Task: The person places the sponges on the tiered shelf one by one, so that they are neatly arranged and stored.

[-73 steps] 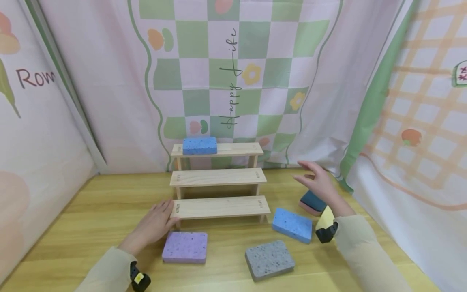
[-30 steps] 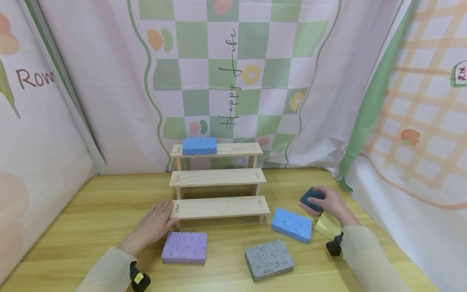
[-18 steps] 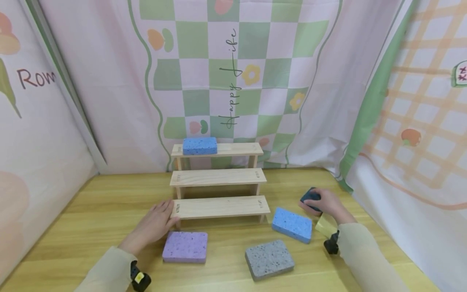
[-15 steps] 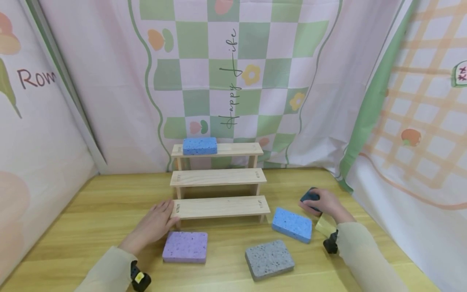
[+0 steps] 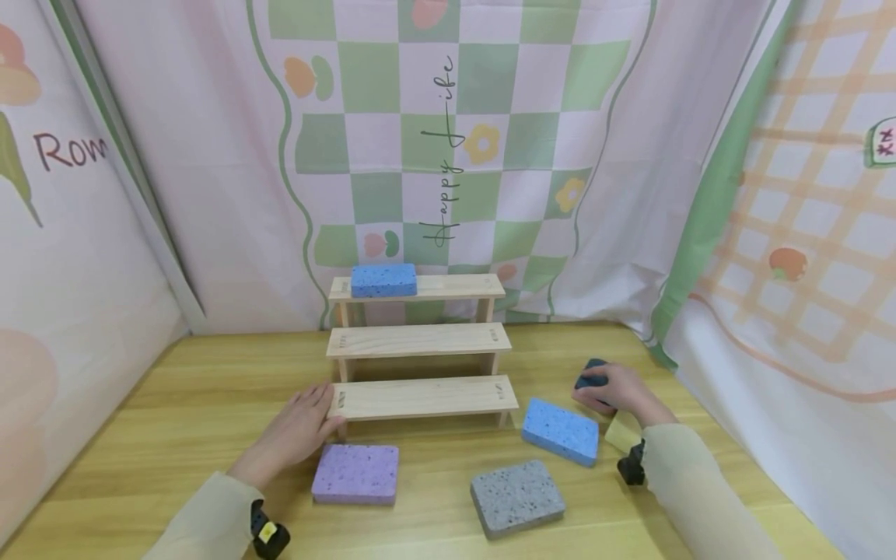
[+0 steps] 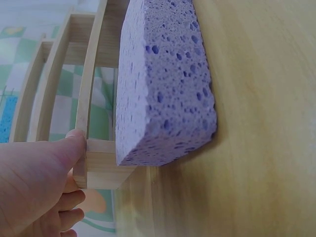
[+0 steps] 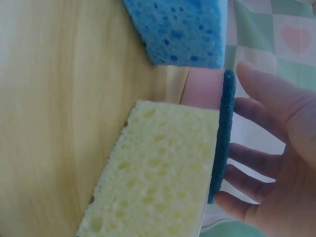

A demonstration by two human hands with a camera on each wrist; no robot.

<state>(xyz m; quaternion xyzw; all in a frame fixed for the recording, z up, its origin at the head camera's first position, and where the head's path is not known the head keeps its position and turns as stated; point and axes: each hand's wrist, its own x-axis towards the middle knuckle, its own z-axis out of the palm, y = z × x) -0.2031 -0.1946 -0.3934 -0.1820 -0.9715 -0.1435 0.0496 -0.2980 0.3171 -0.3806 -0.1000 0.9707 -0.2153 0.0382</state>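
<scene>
My left hand (image 5: 301, 424) grips the left end of the lowest step of a three-tier wooden stand (image 5: 423, 398). In the left wrist view its thumb presses the board's end, with the other fingers beyond it. A purple sponge (image 5: 355, 474) lies just in front of that end. My right hand (image 5: 621, 389) is over a pink sponge with a dark teal scouring pad (image 5: 591, 375), partly covering it. In the right wrist view the fingers are spread, fingertips right at the scouring pad (image 7: 224, 133). A pale yellow sponge (image 7: 153, 168) lies nearer, partly under the wrist.
A blue sponge (image 5: 560, 432) lies right of the stand, and a grey speckled sponge (image 5: 516, 499) farther forward. Another blue sponge (image 5: 383, 280) sits on the top step's left side. Printed curtains (image 5: 175, 155) enclose the wood-grain table (image 5: 231, 381).
My right hand has come down from above onto the pink and teal sponge, then shifted slightly left over it. My left hand has stayed on the stand.
</scene>
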